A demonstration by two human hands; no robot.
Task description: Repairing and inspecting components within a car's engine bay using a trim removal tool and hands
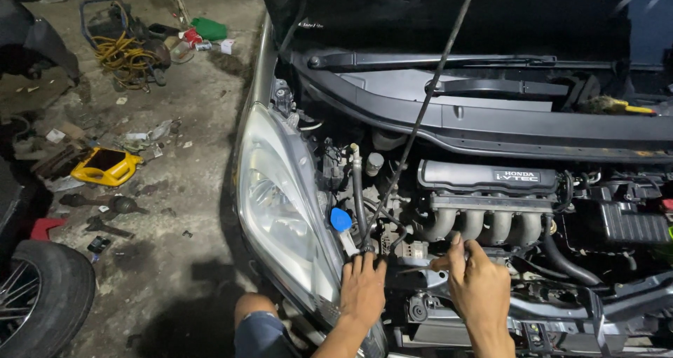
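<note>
Prop rod (420,112), long, thin, stiff steel, slants from the raised hood to the front crossmember beside the blue cap (341,219); I judge it light but springy, best gripped low. My left hand (362,288) rests fingers spread at its foot, clamping nothing; my right hand (480,288) pinches a small tool (420,268).

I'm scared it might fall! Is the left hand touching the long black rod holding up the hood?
Touching. In the head view, the left hand's fingertips meet the base of the prop rod at the engine bay's front edge.
</note>
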